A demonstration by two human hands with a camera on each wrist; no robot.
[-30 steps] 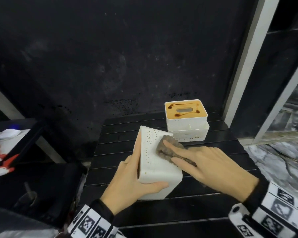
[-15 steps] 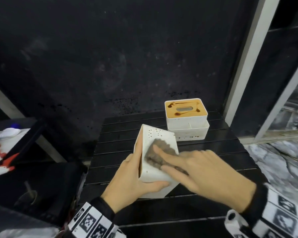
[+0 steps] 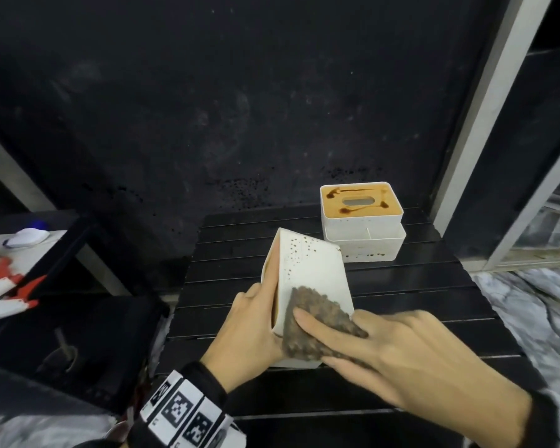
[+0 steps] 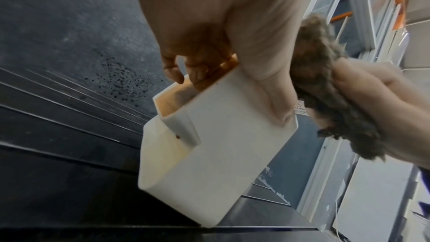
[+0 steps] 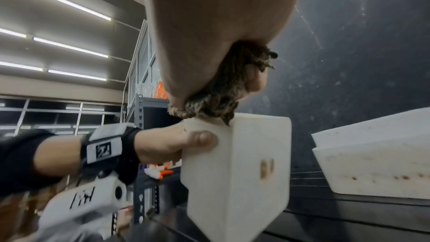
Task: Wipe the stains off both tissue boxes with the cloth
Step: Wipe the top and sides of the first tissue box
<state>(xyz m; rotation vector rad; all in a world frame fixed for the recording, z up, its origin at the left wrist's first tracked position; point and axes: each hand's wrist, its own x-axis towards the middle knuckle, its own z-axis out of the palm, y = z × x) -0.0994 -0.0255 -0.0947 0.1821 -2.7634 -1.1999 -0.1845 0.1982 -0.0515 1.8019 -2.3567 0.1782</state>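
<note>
A white tissue box (image 3: 307,270) lies tilted on its side on the black slatted table (image 3: 417,286). My left hand (image 3: 249,331) grips its near left edge, fingers in the opening (image 4: 197,73) and thumb on the end face (image 5: 200,139). Brown specks dot the far part of its top face. My right hand (image 3: 401,354) presses a grey-brown cloth (image 3: 317,315) on the near end of that face, with a fingertip curled round the cloth (image 5: 223,89). A second white box (image 3: 361,205) with brown stains on its orange top stands at the back right.
A dark wall rises right behind the table. A white frame post (image 3: 485,108) stands to the right of the far box. A black shelf unit with red and white items (image 3: 7,282) sits to the left. Marble-patterned floor shows at the right.
My right hand has slid the cloth along the box's top face, from the far end toward me to the near end. My left hand has kept its grip and the box stays tilted.
</note>
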